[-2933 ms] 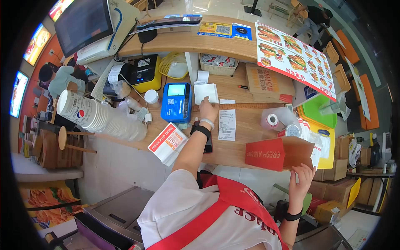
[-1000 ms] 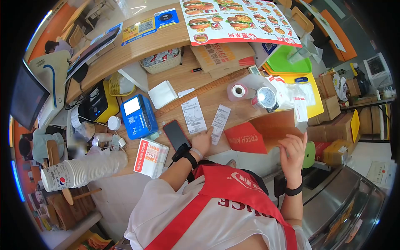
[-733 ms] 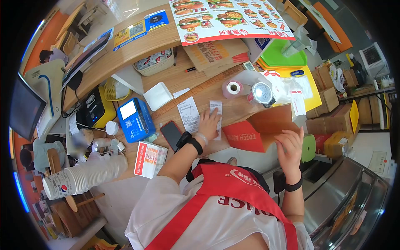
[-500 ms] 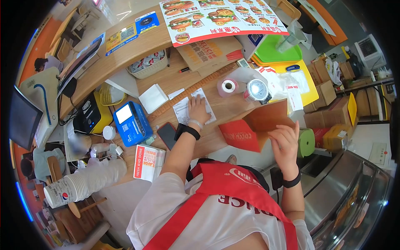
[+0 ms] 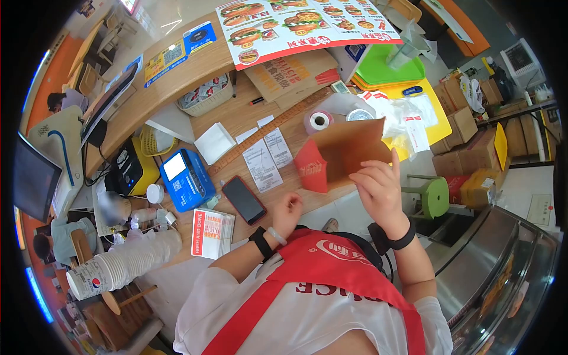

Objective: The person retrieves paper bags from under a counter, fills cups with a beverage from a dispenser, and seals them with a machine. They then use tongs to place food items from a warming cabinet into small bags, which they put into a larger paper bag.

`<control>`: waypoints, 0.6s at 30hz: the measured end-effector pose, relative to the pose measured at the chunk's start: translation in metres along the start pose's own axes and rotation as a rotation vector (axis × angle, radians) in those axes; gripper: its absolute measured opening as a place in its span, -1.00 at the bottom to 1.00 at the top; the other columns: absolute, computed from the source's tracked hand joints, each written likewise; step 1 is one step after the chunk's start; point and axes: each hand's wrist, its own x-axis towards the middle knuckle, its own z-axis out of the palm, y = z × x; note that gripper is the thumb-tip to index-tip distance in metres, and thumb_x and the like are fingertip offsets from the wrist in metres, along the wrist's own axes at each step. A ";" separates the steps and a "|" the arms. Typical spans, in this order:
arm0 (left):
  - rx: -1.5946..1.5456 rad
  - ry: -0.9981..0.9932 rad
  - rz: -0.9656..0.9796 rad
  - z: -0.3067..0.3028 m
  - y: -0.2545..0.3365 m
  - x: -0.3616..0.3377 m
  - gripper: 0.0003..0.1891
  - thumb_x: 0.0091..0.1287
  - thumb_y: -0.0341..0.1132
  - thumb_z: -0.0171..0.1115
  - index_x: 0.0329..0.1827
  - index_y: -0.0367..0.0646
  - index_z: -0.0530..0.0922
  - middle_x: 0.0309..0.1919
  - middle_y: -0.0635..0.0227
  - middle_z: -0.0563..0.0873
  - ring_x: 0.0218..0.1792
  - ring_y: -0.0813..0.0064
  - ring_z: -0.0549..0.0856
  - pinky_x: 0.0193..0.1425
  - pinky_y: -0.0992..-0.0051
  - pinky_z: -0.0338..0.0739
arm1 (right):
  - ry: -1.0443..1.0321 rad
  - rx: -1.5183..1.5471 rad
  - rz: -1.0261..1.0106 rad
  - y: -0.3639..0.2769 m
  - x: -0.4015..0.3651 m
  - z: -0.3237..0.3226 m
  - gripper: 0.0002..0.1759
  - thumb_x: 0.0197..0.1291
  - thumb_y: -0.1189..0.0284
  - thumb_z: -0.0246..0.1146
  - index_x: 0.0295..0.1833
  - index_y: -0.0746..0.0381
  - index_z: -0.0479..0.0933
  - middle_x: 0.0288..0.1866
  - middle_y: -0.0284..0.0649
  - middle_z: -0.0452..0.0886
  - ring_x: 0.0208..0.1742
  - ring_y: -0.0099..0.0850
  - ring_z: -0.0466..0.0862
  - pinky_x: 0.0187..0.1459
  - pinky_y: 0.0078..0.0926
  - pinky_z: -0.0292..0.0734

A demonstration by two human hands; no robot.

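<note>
My left hand (image 5: 287,213) is over the counter's near edge with its fingers curled in, and nothing shows in it. Just beyond it lie two printed slips (image 5: 261,167), side by side on the counter (image 5: 234,168). A black phone (image 5: 244,200) is to the left of this hand. My right hand (image 5: 378,188) holds a red and brown paper bag (image 5: 312,167) by its near side. The bag is tilted, its mouth open toward me, in front of a pink-edged roll (image 5: 319,121) and a round-topped container (image 5: 360,115).
Stacked paper cups (image 5: 94,278), red-and-white packets (image 5: 212,234) and a blue device (image 5: 186,177) are at the left. Green trays (image 5: 384,74) sit at the back right. A green stool (image 5: 435,197) and cartons stand beyond the counter. Another person (image 5: 65,239) is at far left.
My left hand has come off the slips and drawn back toward me, its fingers now curled. My right hand and the bag have moved left and away from me.
</note>
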 end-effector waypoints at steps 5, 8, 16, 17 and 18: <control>0.033 -0.674 0.098 0.025 0.054 -0.003 -0.90 0.11 -0.37 0.13 -0.37 -0.21 0.51 -0.51 0.28 0.59 -0.47 0.50 0.55 -0.38 0.54 0.43 | 0.021 -0.012 -0.020 -0.002 -0.004 -0.019 -0.72 -0.21 0.55 0.26 -0.26 0.12 0.53 -0.22 -0.37 0.51 -0.03 -0.36 0.45 0.25 0.02 -0.09; 0.055 -0.790 0.243 0.071 0.080 0.010 -0.87 0.13 -0.33 0.14 -0.36 -0.22 0.52 -0.53 0.27 0.59 -0.49 0.49 0.55 -0.38 0.59 0.42 | 0.116 -0.081 0.093 0.010 -0.028 -0.052 -0.68 -0.23 0.54 0.28 -0.22 0.13 0.53 -0.10 -0.31 0.49 0.04 -0.27 0.41 0.23 0.02 -0.07; -0.381 -0.935 0.255 0.262 0.159 0.050 -0.86 0.23 -0.37 0.07 -0.33 -0.27 0.52 -0.49 0.46 0.58 -0.42 0.69 0.50 -0.31 0.65 0.40 | 0.511 -0.563 0.590 0.061 -0.189 -0.201 -0.77 -0.20 0.56 0.26 -0.29 0.19 0.53 -0.15 -0.26 0.51 0.01 -0.25 0.43 0.20 -0.05 0.03; -0.404 -0.985 0.255 0.281 0.182 0.056 -0.88 0.23 -0.38 0.07 -0.32 -0.25 0.52 -0.45 0.45 0.58 -0.38 0.69 0.51 -0.26 0.67 0.40 | 0.616 -0.613 0.672 0.057 -0.214 -0.220 -0.80 -0.17 0.55 0.24 -0.31 0.20 0.54 -0.17 -0.26 0.52 -0.02 -0.25 0.46 0.18 -0.08 0.09; -0.423 -1.021 0.205 0.305 0.199 0.060 -0.88 0.24 -0.36 0.07 -0.32 -0.23 0.51 -0.44 0.44 0.58 -0.37 0.68 0.51 -0.24 0.68 0.40 | 0.701 -0.668 0.733 0.051 -0.238 -0.235 -0.81 -0.16 0.55 0.23 -0.31 0.20 0.54 -0.19 -0.26 0.53 -0.04 -0.26 0.47 0.17 -0.10 0.12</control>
